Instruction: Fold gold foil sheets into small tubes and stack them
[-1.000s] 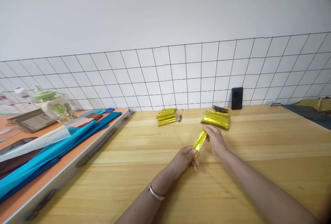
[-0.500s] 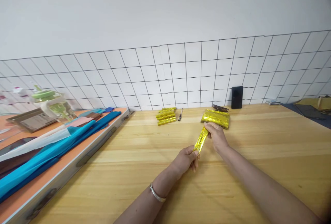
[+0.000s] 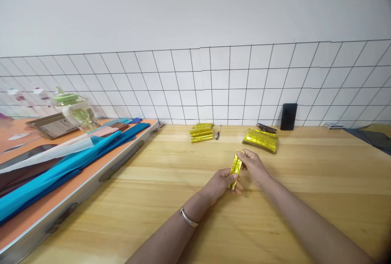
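A narrow strip of shiny gold foil (image 3: 236,166), with a lengthwise crease or gap down its middle, is held above the wooden table. My left hand (image 3: 222,182) pinches its lower end, the thumb on top and the other fingers beneath. At the upper end my right hand (image 3: 253,165) grips it between thumb and fingers. Beyond my right hand lies a flat stack of gold foil sheets (image 3: 260,140). Several folded gold strips (image 3: 201,133) rest in a pile farther back, left of centre, beside a pen (image 3: 218,132).
A black phone-like slab (image 3: 288,116) leans on the tiled wall, near a dark narrow object (image 3: 266,128). Leftward, an orange-topped surface (image 3: 100,162) carries blue cloth-like sheets (image 3: 76,160), a cardboard box (image 3: 53,125) and a green-lidded cup (image 3: 76,109). Dark material (image 3: 363,138) lies far right.
My hands have come closer together on the gold strip, and my right hand has moved away from the foil stack. The strip stands more upright. The camera view has shifted slightly left.
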Demonstrator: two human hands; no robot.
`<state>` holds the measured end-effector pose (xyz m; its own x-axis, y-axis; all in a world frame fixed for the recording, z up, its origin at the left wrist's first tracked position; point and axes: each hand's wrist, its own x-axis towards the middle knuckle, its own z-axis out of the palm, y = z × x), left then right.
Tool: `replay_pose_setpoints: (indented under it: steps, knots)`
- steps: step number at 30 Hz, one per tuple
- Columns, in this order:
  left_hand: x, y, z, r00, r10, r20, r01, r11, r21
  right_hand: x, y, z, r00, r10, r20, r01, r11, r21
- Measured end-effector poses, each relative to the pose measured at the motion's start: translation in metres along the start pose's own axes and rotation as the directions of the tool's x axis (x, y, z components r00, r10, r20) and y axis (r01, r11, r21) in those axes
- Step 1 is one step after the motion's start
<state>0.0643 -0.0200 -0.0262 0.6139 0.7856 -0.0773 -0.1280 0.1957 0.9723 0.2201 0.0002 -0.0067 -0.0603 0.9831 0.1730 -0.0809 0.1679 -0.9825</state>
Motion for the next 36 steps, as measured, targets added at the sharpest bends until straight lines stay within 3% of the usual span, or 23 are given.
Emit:
replay_pose_setpoints:
  steps: [6,11,20,28,36]
  knots:
    - [0.002,0.003,-0.001,0.996,0.037,-0.077,-0.04,0.999,-0.031,-0.004,0.004,0.008,0.993,0.071,0.09,-0.071,0.997,-0.008]
    - [0.003,0.0,0.001,0.999,0.036,-0.023,-0.036,0.999,0.019,0.002,0.003,-0.001,0.999,0.044,0.0,-0.044,0.999,-0.016]
    - [0.004,-0.005,0.001,1.0,0.003,-0.005,-0.002,0.997,0.076,0.007,-0.001,-0.01,0.998,0.013,-0.054,-0.018,0.996,-0.085]
    - [0.007,-0.007,0.002,0.995,0.0,-0.095,0.01,0.994,0.11,0.009,-0.011,-0.01,0.993,-0.033,-0.115,0.011,0.983,-0.183]
    - [0.014,-0.002,-0.004,0.963,0.07,-0.26,-0.029,0.987,0.16,0.03,-0.02,-0.029,0.999,0.023,-0.034,-0.03,0.974,-0.224]
